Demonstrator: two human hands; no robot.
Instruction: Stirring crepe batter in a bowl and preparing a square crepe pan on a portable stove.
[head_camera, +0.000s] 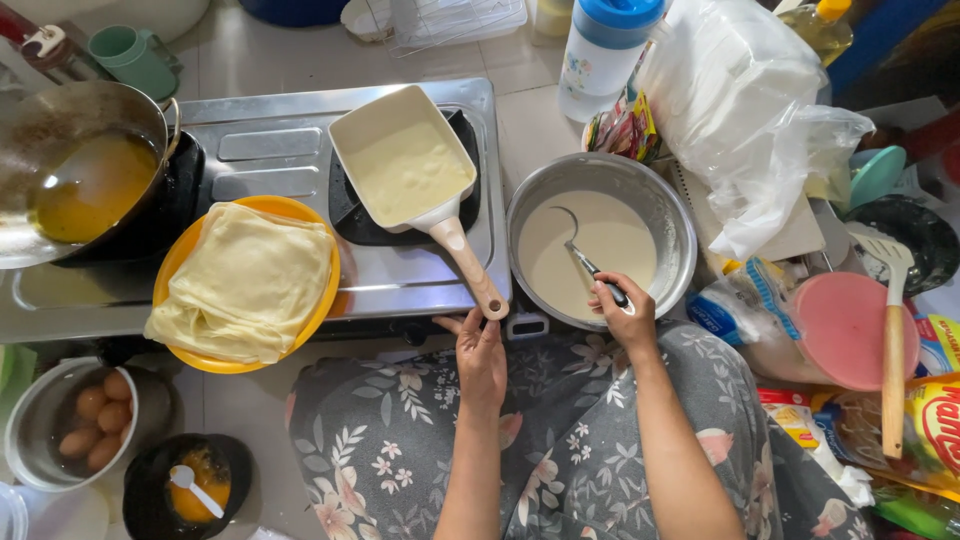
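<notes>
Over the batter bowl (672, 215), right hand (622, 310) grips ladle (590, 262) — left hand (480, 355) fingertips touch pan handle (470, 265).

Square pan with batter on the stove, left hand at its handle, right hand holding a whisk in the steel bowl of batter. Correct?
Not quite. The head view shows the right hand holding a ladle, not a whisk, in the steel bowl of batter. The rest holds: square pan with batter on the stove, left hand at its handle.
</notes>
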